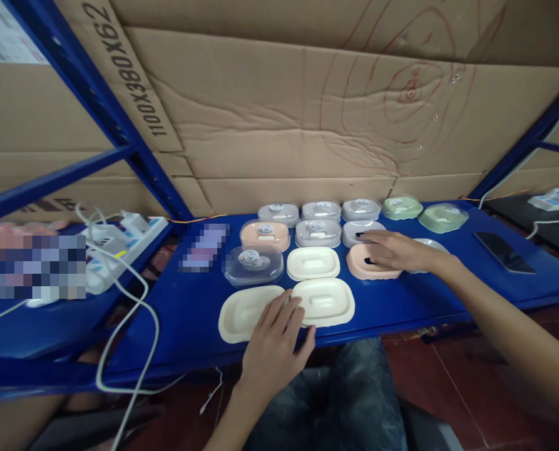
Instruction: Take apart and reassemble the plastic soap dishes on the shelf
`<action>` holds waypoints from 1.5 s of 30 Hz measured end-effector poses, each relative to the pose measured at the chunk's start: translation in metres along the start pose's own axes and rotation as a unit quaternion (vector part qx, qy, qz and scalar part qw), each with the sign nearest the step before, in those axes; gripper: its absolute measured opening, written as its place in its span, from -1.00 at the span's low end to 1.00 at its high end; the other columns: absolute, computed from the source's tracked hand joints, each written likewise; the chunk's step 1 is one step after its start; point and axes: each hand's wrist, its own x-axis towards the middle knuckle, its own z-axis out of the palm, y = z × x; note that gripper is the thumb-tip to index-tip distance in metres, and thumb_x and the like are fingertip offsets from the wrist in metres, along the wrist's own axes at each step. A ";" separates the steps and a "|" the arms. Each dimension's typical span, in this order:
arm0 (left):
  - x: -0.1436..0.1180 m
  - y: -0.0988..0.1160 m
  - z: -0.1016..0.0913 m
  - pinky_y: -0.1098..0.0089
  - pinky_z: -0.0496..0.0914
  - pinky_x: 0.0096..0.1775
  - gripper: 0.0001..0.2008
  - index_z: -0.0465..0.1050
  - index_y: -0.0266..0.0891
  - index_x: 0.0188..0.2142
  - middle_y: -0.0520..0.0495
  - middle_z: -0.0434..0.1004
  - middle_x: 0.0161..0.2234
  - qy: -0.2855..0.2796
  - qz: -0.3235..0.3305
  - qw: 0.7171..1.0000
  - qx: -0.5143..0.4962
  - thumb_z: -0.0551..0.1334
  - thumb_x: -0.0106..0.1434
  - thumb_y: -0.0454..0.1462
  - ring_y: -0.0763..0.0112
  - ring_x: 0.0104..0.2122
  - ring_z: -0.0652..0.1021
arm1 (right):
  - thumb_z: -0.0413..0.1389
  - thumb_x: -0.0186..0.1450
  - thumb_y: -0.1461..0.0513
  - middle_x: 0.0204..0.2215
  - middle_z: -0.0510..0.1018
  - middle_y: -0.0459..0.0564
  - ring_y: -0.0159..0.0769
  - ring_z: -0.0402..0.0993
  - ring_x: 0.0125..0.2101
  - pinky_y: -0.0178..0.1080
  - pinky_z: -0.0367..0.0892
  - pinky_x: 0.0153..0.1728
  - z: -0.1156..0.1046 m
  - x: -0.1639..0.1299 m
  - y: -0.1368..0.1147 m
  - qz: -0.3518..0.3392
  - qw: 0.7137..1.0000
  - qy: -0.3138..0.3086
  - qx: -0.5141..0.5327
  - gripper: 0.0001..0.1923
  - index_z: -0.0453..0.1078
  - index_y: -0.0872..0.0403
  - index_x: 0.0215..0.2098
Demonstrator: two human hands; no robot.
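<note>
We look down on a blue shelf (180, 313) backed by flattened cardboard (283, 125), on which small lidded plastic boxes stand in rows. The far row holds three grey boxes (323, 211) and, to their right, two green boxes (443, 217); nearer lie a peach box (265, 235), a clear box (253, 264) and two cream lids (313, 263), the nearest of them (326, 302) beside a cream lid (241, 313) at the near left. Our left hand (274, 347) rests flat, fingers spread, across the seam between the two nearest cream lids, grasping nothing. Our right hand (394, 250) lies palm down with fingers loosely extended over a peach lid (370, 263), its fingertips reaching the grey box (361, 230) just beyond; whether it grips either piece we cannot tell. We judge the work to be the sorting or pairing of lids and boxes, with both hands steadying pieces; any lift would call for closing the fingers around one rim without nudging its touching neighbours. The tight packing is the main obstruction. At far right lies a dark phone (503, 252); at left, a white power strip (119, 244) trails cables (133, 326) over the shelf's near edge.
</note>
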 end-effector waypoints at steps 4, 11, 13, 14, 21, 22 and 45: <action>0.000 -0.001 0.000 -0.04 0.59 0.20 -0.84 0.49 -0.26 0.01 -0.26 0.72 0.06 -0.002 0.007 1.000 0.001 0.31 0.46 -0.32 -0.12 0.23 0.63 | 0.29 0.38 -0.01 0.37 0.54 0.23 0.24 0.50 0.34 0.24 0.36 0.40 -0.031 -0.033 0.018 0.029 0.998 0.057 -0.003 -0.35 0.50 0.03 0.37; 0.000 -0.002 0.001 -0.05 0.57 0.19 -0.81 0.48 -0.28 0.05 -0.25 0.72 0.07 -0.005 0.015 1.000 0.010 0.31 0.47 -0.32 -0.15 0.25 0.62 | 0.27 0.36 0.00 0.13 0.72 0.19 0.16 0.68 0.08 0.16 0.55 0.16 -0.040 -0.085 0.086 0.061 0.997 0.032 -0.031 -0.57 0.70 -0.03 0.10; 0.001 -0.002 0.001 -0.05 0.57 0.18 -0.82 0.48 -0.27 0.04 -0.24 0.72 0.06 -0.008 0.015 1.000 0.010 0.30 0.48 -0.32 -0.13 0.22 0.63 | 0.18 0.42 0.03 0.21 0.67 0.23 0.19 0.65 0.15 0.21 0.53 0.21 -0.031 -0.089 0.093 0.058 0.996 0.042 -0.054 -0.58 0.70 0.00 0.11; 0.001 -0.002 0.000 -0.05 0.56 0.19 -0.83 0.47 -0.27 0.04 -0.24 0.72 0.06 -0.010 0.015 1.000 0.009 0.30 0.48 -0.31 -0.12 0.21 0.63 | 0.13 0.45 0.04 0.23 0.65 0.25 0.21 0.64 0.17 0.24 0.52 0.23 -0.027 -0.089 0.096 0.061 0.995 0.049 -0.063 -0.57 0.70 0.02 0.12; 0.000 -0.002 0.000 -0.04 0.55 0.20 -0.83 0.46 -0.25 0.04 -0.23 0.72 0.06 -0.013 0.016 1.000 0.011 0.29 0.49 -0.32 -0.12 0.22 0.63 | 0.04 0.51 0.09 0.28 0.63 0.17 0.14 0.60 0.27 0.16 0.50 0.33 -0.015 -0.086 0.101 0.053 0.993 0.063 -0.087 -0.54 0.66 0.00 0.21; 0.000 -0.002 0.001 -0.05 0.56 0.19 -0.83 0.45 -0.25 0.04 -0.23 0.72 0.06 -0.013 0.016 1.000 0.011 0.29 0.49 -0.32 -0.13 0.22 0.63 | 0.04 0.52 0.10 0.28 0.63 0.15 0.13 0.59 0.27 0.15 0.50 0.33 -0.014 -0.087 0.099 0.047 0.993 0.062 -0.087 -0.55 0.67 -0.01 0.20; 0.001 -0.002 -0.001 -0.03 0.53 0.20 -0.83 0.47 -0.26 0.04 -0.24 0.72 0.06 -0.012 0.013 1.000 0.007 0.31 0.48 -0.32 -0.12 0.23 0.62 | 0.00 0.54 0.05 0.21 0.66 0.22 0.17 0.57 0.27 0.25 0.49 0.30 0.001 -0.070 0.074 0.031 0.989 0.089 -0.111 -0.54 0.66 0.05 0.12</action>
